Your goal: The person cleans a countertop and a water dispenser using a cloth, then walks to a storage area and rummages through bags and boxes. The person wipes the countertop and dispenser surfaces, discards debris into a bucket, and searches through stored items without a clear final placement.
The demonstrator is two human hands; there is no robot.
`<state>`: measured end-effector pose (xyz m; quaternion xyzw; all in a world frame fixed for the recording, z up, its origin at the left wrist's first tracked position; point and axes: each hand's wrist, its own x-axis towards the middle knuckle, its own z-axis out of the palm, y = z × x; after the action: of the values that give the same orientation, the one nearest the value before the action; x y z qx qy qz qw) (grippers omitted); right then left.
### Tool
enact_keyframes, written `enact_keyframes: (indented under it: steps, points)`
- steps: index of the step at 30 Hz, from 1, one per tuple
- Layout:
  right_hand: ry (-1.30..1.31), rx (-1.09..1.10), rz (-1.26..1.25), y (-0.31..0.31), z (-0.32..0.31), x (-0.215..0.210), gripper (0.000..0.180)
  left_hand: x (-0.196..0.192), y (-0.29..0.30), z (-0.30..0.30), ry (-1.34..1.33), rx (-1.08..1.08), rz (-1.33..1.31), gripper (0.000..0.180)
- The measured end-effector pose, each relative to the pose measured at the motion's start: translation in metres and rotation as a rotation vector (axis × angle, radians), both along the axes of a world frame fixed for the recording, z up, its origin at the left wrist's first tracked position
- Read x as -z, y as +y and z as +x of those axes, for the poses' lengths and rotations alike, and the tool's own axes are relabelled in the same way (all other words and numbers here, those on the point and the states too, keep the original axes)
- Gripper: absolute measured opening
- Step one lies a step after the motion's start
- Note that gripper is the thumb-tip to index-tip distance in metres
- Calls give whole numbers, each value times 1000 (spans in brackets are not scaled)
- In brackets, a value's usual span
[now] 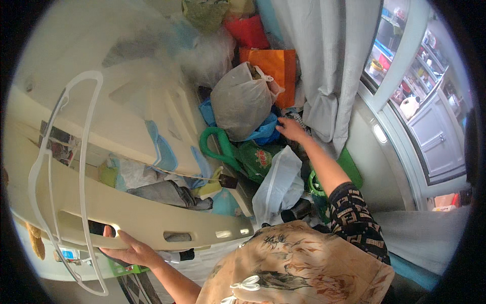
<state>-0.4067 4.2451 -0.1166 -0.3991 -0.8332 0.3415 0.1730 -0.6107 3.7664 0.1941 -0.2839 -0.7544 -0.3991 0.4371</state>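
While my left hand [126, 248] grips the cream drawer's front edge [152, 223], my right hand [289, 129] reaches open-fingered to the blue bag [266, 133] beyond it.

Right sleeve [357, 215] dark, brown geometric pattern; tan floral top [293, 263], white bow.

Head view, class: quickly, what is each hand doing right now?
Left hand: grip closed on the front rim of the cream drawer, beside white hangers.
Right hand: reaching into the pile of bags, touching the blue bag; grip cannot be told.
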Motion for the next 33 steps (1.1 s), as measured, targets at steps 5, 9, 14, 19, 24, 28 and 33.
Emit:
enact_keyframes:
  steps: [5,9,14,19,24,28,33]
  points:
    - [246,153,-118,82,-57,-6,63,3,4,5,7,-153,-39,45]
    - [370,321,-28,138,-115,8,82,5,3,3,54,-261,-103,46]
    - [383,366,-114,121,-168,9,91,8,4,1,49,-281,-46,37]
    - [333,311,-58,70,-217,-21,95,9,6,5,-71,-284,13,30]
    - [225,157,-28,8,-263,-55,73,15,-5,1,-74,-274,68,40]
    - [277,48,-120,-17,-267,-58,63,16,-26,-10,-58,-262,-83,81]
    - [549,395,-48,26,-233,-38,65,17,-18,-13,184,-306,-131,63]
